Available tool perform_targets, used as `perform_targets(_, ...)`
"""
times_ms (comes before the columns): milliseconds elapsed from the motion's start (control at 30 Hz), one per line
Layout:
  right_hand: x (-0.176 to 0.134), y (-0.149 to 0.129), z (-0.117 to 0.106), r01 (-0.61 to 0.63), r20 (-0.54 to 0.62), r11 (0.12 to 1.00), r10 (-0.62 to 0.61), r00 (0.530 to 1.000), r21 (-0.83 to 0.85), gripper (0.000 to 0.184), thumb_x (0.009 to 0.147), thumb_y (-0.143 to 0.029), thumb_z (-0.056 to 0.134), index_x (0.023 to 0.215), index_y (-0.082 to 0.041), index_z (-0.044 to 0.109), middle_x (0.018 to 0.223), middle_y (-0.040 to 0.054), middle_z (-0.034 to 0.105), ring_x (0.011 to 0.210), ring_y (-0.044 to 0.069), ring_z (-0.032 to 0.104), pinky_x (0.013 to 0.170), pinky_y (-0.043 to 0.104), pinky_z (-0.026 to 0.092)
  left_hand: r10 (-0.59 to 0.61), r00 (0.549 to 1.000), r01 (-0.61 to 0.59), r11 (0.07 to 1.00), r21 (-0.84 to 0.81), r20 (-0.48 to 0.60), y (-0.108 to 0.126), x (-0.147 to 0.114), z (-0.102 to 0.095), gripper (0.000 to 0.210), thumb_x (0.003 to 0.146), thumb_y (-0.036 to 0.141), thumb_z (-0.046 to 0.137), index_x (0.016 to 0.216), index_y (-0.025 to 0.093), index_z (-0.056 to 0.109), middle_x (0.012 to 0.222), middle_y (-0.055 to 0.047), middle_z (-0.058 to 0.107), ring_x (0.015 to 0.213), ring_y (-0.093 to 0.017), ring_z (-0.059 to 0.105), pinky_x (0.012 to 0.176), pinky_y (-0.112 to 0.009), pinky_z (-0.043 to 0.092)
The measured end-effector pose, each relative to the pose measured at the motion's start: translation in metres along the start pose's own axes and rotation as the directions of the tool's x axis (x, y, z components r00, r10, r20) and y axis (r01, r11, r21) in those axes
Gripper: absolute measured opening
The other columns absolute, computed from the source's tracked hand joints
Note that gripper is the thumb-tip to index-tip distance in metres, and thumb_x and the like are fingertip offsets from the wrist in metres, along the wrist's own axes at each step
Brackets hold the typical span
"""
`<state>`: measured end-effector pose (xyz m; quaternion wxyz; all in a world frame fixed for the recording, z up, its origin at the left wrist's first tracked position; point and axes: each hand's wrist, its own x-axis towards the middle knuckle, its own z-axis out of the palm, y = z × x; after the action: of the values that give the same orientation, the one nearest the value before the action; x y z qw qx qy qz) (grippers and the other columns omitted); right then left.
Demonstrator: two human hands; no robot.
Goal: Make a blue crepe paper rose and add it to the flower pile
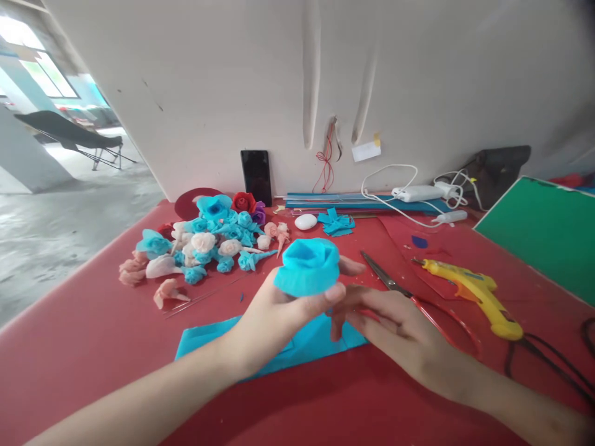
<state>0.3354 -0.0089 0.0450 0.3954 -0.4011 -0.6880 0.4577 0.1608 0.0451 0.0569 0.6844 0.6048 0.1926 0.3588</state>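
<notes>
A bright blue crepe-paper flower (309, 266) with layered petals is held upright in my left hand (274, 313), its thumb across the front and fingers curled behind. My right hand (400, 328) comes in from the right, with its fingertips drawn together just below the flower, against my left fingers. Whatever lies between those right fingertips is hidden. Beneath both hands a folded sheet of blue crepe paper (209, 339) lies on the red table (116, 371).
Left of my hands is a pile of blue, white and pink paper flowers (203, 241). Scissors (390, 282) and a yellow glue gun (483, 297) lie to the right. Behind are blue paper scraps (335, 223), a white egg-shaped object (305, 222), a phone (256, 178) and a white power strip (418, 193).
</notes>
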Motion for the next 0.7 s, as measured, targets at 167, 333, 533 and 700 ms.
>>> perform_targets(167,0.0007,0.0036,0.0024,-0.070,-0.012,0.995,0.071,0.997,0.070,0.015,0.094,-0.031,0.049,0.091,-0.023,0.061,0.080,-0.0034,0.065,0.076,0.009,0.060,0.071,0.019,0.045,0.010,0.992,-0.023,0.995,-0.101,-0.124,-0.0052,0.0041,-0.0002,0.017,0.083,0.043,0.062,0.088,0.030,0.072,0.095,0.005,0.069,0.101,-0.014,0.060,0.089,-0.019,0.046)
perform_targets(333,0.0021,0.0033,0.0066,-0.140,-0.026,0.977,0.146,0.989,0.161,0.006,0.084,-0.022,0.060,0.089,-0.021,0.063,0.073,-0.0035,0.065,0.071,0.009,0.060,0.067,0.018,0.045,0.006,0.996,-0.016,0.993,-0.116,-0.086,-0.0056,0.0056,0.0006,0.020,0.082,0.044,0.061,0.087,0.028,0.071,0.089,0.003,0.067,0.093,-0.013,0.061,0.086,-0.022,0.048)
perform_targets(533,0.0035,0.0015,0.0042,-0.082,-0.136,0.993,0.093,0.986,0.086,0.009,0.088,-0.029,0.056,0.085,-0.022,0.061,0.075,-0.0026,0.065,0.073,0.010,0.062,0.063,0.016,0.048,-0.036,0.998,0.037,0.999,-0.032,0.044,-0.0055,0.0052,0.0009,0.027,0.073,0.034,0.073,0.096,0.021,0.066,0.086,-0.001,0.065,0.069,-0.012,0.059,0.059,-0.021,0.052)
perform_targets(700,0.0068,0.0033,0.0040,-0.060,-0.233,0.997,0.046,0.971,-0.052,0.008,0.084,-0.028,0.059,0.080,-0.022,0.063,0.074,-0.0036,0.064,0.066,0.008,0.058,0.060,0.014,0.045,0.063,0.994,-0.052,0.991,0.125,-0.088,-0.0034,0.0028,0.0050,0.009,0.078,0.025,0.067,0.085,0.021,0.065,0.087,0.001,0.066,0.081,-0.014,0.061,0.071,-0.022,0.052)
